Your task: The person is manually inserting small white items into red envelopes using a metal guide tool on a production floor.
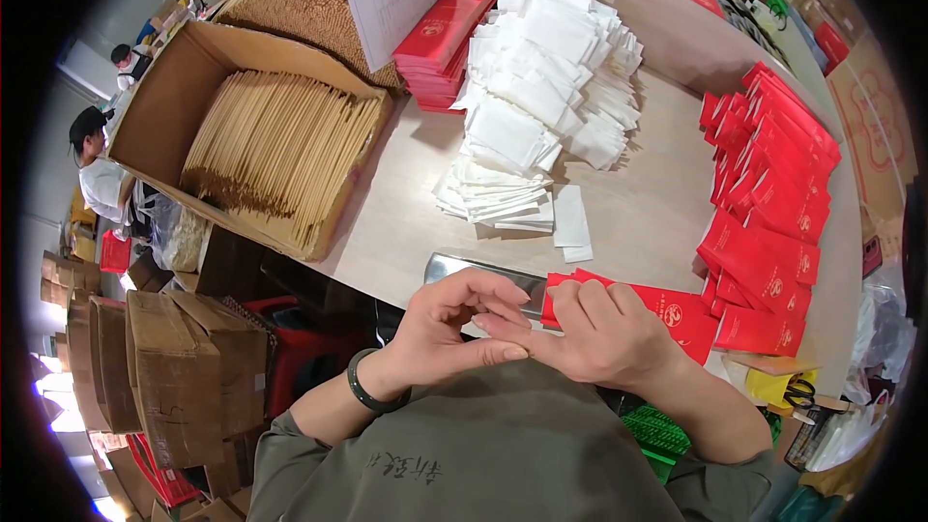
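At the lower centre of the frame, the left hand [464,324] curls loosely, its thumb meeting the right hand [609,333], whose fingers bend inward; whether either grips something small, I cannot tell. Just beneath and beyond the right hand lie red packets [684,314], near the front of the table [662,203], so a dragging wrist could nudge one off. Beside them rests a flat shiny object [483,271]. Above, at upper centre, white packets [532,121] heap loosely; a bump could make them slump toward the hands. At right, the overlapping red pile [773,193] could slide likewise if knocked. At upper left, a cardboard box [159,97] holds close-packed tan sticks [280,145]
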{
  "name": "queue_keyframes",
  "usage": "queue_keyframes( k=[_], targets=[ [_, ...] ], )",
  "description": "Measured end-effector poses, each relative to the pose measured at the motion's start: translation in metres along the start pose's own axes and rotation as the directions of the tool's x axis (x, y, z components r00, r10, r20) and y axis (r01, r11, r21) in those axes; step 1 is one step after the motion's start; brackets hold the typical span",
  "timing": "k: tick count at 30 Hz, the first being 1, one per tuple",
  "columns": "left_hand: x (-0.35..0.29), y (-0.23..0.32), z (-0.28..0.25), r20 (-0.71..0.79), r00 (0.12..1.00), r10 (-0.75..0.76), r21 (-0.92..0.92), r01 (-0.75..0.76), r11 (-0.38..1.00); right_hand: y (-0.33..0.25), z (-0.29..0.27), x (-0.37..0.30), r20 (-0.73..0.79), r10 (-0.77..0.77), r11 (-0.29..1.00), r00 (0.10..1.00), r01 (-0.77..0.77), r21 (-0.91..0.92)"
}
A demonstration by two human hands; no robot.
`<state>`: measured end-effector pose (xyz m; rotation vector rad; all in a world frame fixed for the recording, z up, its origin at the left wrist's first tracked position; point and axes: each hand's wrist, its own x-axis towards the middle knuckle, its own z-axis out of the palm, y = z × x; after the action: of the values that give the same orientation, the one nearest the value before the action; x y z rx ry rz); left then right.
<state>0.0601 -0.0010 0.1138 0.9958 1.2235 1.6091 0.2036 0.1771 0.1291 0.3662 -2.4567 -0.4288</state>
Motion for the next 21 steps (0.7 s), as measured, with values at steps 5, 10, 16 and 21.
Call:
queue_keyframes(
  k=[5, 10, 16, 21],
  targets=[
    [0.000, 0.000, 0.000, -0.028, 0.999, -0.038, -0.047, 0.037, 0.998, -0.001, 0.000, 0.005, -0.019, 0.009, 1.000, 1.000, -0.009, 0.000],
    [0.003, -0.008, -0.012, 0.087, 0.994, 0.068, 0.124, -0.078, 0.989, -0.005, -0.006, 0.002, 0.139, 0.010, 0.996, 0.990, -0.022, 0.087],
    [-0.003, -0.014, -0.019, 0.027, 1.000, 0.013, 0.155, -0.017, 0.988, -0.016, 0.013, -0.003, 0.111, 0.039, 0.978, 0.993, -0.061, 0.202],
    [-0.008, -0.021, -0.124, -0.629, 0.746, 0.216, 0.424, 0.097, 0.900, -0.013, 0.059, -0.045, 0.358, 0.343, 0.788, 0.868, -0.474, 0.394]
  ],
)
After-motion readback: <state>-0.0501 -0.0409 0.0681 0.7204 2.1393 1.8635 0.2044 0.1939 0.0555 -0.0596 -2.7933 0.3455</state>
